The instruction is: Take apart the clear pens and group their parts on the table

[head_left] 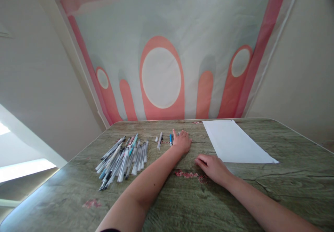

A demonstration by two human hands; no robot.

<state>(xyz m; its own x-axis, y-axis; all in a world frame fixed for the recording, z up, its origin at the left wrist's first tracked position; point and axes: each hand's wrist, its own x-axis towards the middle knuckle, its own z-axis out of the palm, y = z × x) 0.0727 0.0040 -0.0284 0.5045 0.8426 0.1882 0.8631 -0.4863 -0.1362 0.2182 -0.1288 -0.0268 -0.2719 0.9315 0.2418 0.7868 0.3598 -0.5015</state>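
My left hand [182, 142] reaches forward over the middle of the wooden table, palm down, with the thumb spread away from the fingers. Just left of it lies a blue pen [171, 140]. Small parts of something show between the thumb and fingers, but the hand covers most of them. My right hand [213, 168] rests on the table nearer to me, its fingers curled together, with nothing visible in them. It is close to the near left corner of a white sheet of paper [237, 143].
A loose pile of many pens [121, 159] lies on the left of the table [161, 207]. Between the pile and my left hand are a clear pen [159, 141] and a small white piece [156, 138]. A pink and grey patterned backdrop [161, 20] rises behind the far edge.
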